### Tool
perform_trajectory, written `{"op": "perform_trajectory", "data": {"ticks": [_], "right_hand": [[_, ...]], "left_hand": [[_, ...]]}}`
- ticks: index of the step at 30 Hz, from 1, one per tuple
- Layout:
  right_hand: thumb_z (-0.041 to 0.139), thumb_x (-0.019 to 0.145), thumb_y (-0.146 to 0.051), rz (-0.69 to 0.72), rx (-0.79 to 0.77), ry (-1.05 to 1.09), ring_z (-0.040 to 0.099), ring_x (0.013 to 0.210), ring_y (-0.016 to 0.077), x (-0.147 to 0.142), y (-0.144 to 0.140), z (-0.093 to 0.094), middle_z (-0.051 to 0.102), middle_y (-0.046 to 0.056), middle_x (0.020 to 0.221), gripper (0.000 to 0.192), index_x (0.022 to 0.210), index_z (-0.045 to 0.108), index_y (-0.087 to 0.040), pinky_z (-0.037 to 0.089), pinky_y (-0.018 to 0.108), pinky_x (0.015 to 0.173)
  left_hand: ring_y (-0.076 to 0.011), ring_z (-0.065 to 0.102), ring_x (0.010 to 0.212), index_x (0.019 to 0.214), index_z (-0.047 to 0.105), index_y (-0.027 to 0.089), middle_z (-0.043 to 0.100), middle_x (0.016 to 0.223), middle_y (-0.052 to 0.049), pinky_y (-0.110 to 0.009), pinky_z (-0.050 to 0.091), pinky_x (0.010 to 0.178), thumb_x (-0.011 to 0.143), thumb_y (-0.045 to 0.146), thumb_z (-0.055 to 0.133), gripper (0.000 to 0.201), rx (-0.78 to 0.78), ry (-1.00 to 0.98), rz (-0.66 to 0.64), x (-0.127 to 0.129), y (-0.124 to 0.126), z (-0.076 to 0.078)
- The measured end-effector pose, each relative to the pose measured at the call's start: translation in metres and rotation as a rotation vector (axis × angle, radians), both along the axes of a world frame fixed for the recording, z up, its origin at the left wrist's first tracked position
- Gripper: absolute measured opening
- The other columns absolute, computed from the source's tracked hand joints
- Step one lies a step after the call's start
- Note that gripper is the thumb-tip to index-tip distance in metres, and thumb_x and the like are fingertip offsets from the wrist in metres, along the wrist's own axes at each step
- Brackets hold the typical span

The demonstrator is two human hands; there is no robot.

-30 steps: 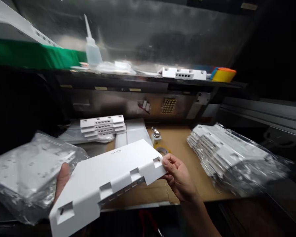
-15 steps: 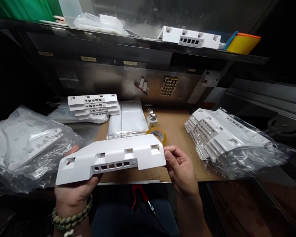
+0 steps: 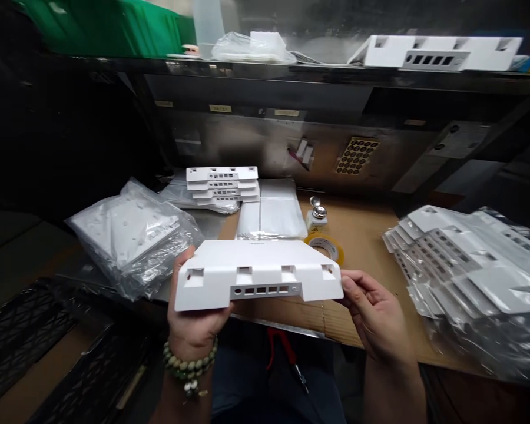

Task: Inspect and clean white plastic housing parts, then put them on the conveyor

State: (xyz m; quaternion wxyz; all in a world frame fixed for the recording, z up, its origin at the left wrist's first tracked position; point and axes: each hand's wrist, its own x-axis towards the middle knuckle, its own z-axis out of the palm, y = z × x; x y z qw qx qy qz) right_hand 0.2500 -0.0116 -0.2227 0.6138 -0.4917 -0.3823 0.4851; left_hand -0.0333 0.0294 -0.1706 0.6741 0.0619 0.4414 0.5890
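Note:
A white plastic housing [image 3: 265, 259] with a row of square port openings and one round hole is held up in front of me, over the bench's near edge. My left hand [image 3: 196, 321] supports it from below at its left end, the thumb at the side. With thumb and fingertips, my right hand [image 3: 371, 306] pinches its right end. Behind it lie a roll of yellow tape [image 3: 335, 248] and a stack of flat clear plastic bags [image 3: 274, 212]. A small pump bottle [image 3: 317, 221] with a metal top stands beside the tape.
Bagged white housings [image 3: 463, 253] are piled on the right. Another bagged white part [image 3: 136, 229] lies left, near a stack of housings [image 3: 223, 175]. One more housing [image 3: 441, 52] rests on the shelf. Red-handled pliers [image 3: 285, 347] lie low between my arms. Black crates [image 3: 26, 335] stand lower left.
My view has swung left, so the bench appears shifted right. Both hands still hold the housing, which is now more level and turned to face me more squarely.

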Motion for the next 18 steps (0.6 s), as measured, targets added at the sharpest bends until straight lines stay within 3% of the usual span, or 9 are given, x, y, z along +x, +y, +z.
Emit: {"op": "perform_trajectory", "data": {"ticks": [4,7,10,13,15,18], "right_hand": [[0.083,0.083,-0.045,-0.008,-0.020,-0.018,0.071,0.083,0.0189,0.002,0.003,-0.013,0.077,0.006,0.094,0.028,0.100,0.079,-0.023,0.062,0.028,0.076],[0.081,0.084,-0.046,0.010,-0.028,-0.047,0.072,0.088,0.0198,0.002,0.003,-0.018,0.078,0.005,0.098,0.031,0.105,0.079,-0.025,0.061,0.029,0.080],[0.078,0.084,-0.050,0.013,-0.035,-0.180,0.072,0.090,0.0226,0.006,0.009,-0.016,0.079,0.006,0.099,0.033,0.105,0.080,-0.024,0.060,0.034,0.082],[0.075,0.085,-0.053,-0.170,-0.020,-0.473,0.072,0.091,0.0264,0.017,0.031,-0.013,0.080,0.008,0.099,0.035,0.099,0.081,-0.022,0.057,0.040,0.086],[0.071,0.087,-0.050,-0.262,-0.051,-0.783,0.071,0.088,0.0275,0.027,0.053,-0.013,0.080,0.009,0.101,0.032,0.097,0.082,-0.022,0.054,0.041,0.085],[0.067,0.090,-0.042,-0.059,-0.210,-1.296,0.068,0.101,0.0319,0.038,0.087,-0.014,0.080,0.010,0.102,0.025,0.100,0.084,-0.026,0.050,0.039,0.083]], "left_hand": [[-0.0216,0.075,0.071,0.091,0.078,0.023,0.080,0.078,-0.003,-0.033,0.062,0.059,0.100,0.044,0.045,0.040,0.008,-0.369,-0.072,0.005,0.001,0.018],[-0.0205,0.076,0.068,0.089,0.077,0.018,0.080,0.076,-0.005,-0.030,0.061,0.058,0.101,0.045,0.038,0.048,-0.009,-0.436,-0.068,0.006,0.001,0.024],[-0.0213,0.076,0.067,0.089,0.076,0.019,0.080,0.076,-0.004,-0.032,0.062,0.058,0.099,0.041,0.041,0.043,-0.026,-0.423,-0.051,0.001,0.001,0.020],[-0.0241,0.077,0.074,0.100,0.075,0.022,0.080,0.078,-0.002,-0.042,0.064,0.072,0.096,0.033,0.047,0.031,0.025,-0.347,-0.021,-0.009,0.002,0.009],[-0.0253,0.077,0.074,0.108,0.074,0.022,0.079,0.077,-0.002,-0.046,0.064,0.077,0.093,0.030,0.051,0.029,0.055,-0.288,0.047,-0.014,0.005,0.002],[-0.0254,0.076,0.069,0.109,0.074,0.021,0.078,0.072,-0.001,-0.044,0.065,0.074,0.090,0.027,0.053,0.029,0.067,-0.257,0.139,-0.018,0.009,-0.005]]}}
